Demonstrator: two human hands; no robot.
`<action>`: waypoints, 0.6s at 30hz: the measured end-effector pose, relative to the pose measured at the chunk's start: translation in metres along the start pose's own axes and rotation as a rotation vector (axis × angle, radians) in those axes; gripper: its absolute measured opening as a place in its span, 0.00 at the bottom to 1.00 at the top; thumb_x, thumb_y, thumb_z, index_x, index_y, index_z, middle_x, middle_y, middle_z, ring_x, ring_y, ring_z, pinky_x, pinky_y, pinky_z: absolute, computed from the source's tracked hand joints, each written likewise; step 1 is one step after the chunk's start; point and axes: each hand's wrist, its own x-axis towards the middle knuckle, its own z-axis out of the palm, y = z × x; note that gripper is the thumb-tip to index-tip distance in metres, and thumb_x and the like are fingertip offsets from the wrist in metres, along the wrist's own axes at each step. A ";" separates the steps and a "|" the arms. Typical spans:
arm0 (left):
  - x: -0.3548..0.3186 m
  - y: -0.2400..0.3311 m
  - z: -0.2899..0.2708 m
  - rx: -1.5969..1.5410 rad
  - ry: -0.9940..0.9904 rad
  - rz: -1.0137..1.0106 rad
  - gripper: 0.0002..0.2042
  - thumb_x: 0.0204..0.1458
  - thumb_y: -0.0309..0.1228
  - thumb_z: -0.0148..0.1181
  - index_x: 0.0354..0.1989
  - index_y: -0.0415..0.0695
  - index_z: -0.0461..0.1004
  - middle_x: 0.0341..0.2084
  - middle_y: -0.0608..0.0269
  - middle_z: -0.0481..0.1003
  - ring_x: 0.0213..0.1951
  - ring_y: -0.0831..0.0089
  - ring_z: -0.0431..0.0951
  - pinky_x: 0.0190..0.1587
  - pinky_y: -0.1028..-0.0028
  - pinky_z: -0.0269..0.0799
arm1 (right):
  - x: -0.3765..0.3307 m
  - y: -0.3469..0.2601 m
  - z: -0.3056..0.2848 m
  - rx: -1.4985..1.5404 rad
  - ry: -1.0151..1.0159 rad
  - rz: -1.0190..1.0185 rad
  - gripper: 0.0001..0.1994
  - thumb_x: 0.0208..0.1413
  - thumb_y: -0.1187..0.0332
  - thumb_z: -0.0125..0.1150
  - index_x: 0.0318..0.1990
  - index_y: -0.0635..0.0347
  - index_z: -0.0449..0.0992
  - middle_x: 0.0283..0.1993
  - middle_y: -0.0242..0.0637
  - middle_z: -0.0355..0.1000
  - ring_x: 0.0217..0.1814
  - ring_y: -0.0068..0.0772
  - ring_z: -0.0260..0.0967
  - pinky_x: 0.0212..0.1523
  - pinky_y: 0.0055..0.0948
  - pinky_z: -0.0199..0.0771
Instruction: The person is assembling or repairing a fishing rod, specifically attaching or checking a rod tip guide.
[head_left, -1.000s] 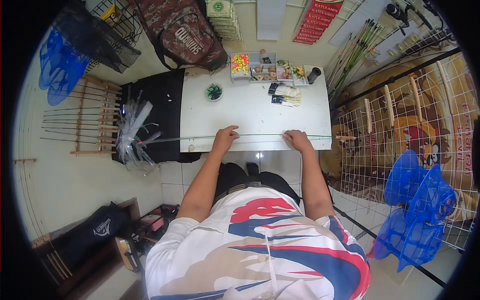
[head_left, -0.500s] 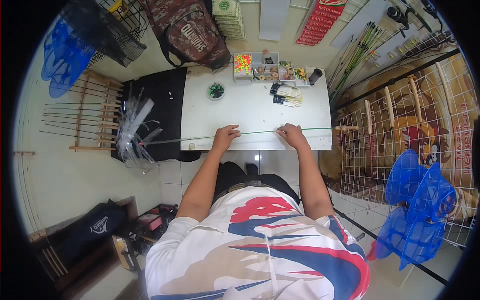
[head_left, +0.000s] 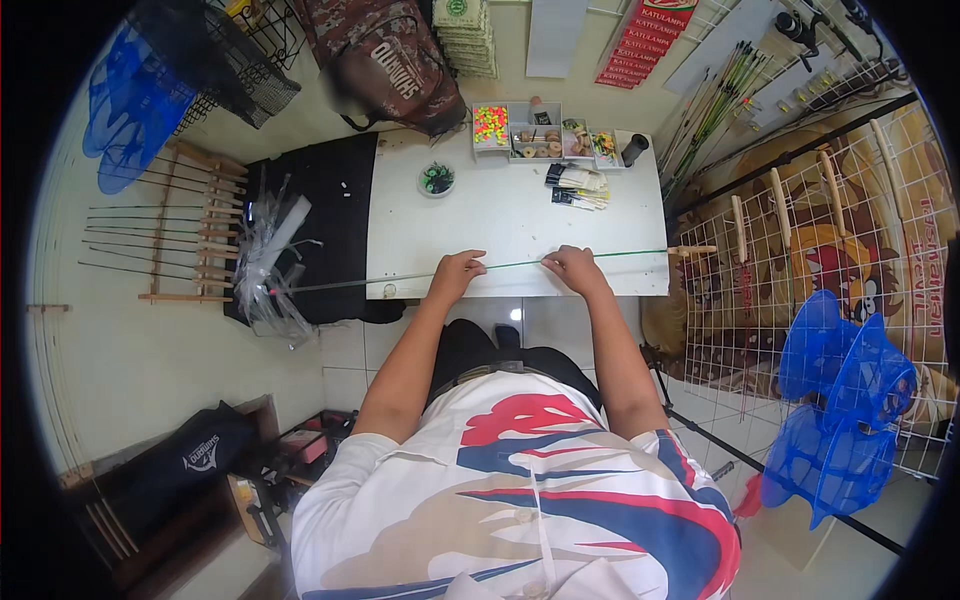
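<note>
The rod (head_left: 515, 264) is held across the near side of the table (head_left: 430, 225), pinched in the fingertips of left hand (head_left: 459, 275) and right hand (head_left: 577, 269); light, springy and snappable, it is judged best gripped gently.

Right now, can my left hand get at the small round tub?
Probably yes: nothing tall stands between your left hand and the small round tub, though that hand seems to hold the thin green rod.
</note>
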 end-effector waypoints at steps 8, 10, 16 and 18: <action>0.007 0.013 0.016 -0.042 -0.054 0.104 0.16 0.51 0.28 0.66 0.49 0.43 0.78 0.33 0.52 0.82 0.37 0.63 0.83 0.43 0.68 0.76 | 0.007 -0.026 0.016 0.164 0.040 -0.023 0.16 0.58 0.55 0.61 0.46 0.55 0.80 0.40 0.40 0.78 0.43 0.43 0.74 0.49 0.41 0.70; 0.008 0.013 0.016 -0.049 -0.046 0.136 0.16 0.50 0.28 0.66 0.49 0.43 0.78 0.33 0.52 0.82 0.36 0.63 0.83 0.43 0.69 0.76 | 0.007 -0.022 0.014 0.248 0.004 -0.011 0.18 0.56 0.55 0.64 0.47 0.57 0.79 0.42 0.42 0.78 0.45 0.44 0.74 0.51 0.41 0.70; 0.001 0.007 0.001 -0.064 -0.046 0.019 0.18 0.50 0.27 0.66 0.51 0.44 0.77 0.31 0.54 0.83 0.37 0.65 0.83 0.43 0.70 0.74 | -0.012 0.007 -0.009 0.066 0.073 -0.071 0.27 0.45 0.56 0.72 0.51 0.61 0.77 0.50 0.46 0.76 0.52 0.48 0.71 0.55 0.42 0.69; 0.000 0.004 -0.002 -0.079 -0.050 0.009 0.18 0.50 0.27 0.67 0.50 0.43 0.77 0.32 0.54 0.83 0.38 0.65 0.83 0.44 0.69 0.74 | -0.019 0.019 -0.014 -0.024 0.048 -0.005 0.24 0.46 0.57 0.71 0.50 0.59 0.78 0.50 0.44 0.77 0.53 0.49 0.71 0.56 0.43 0.69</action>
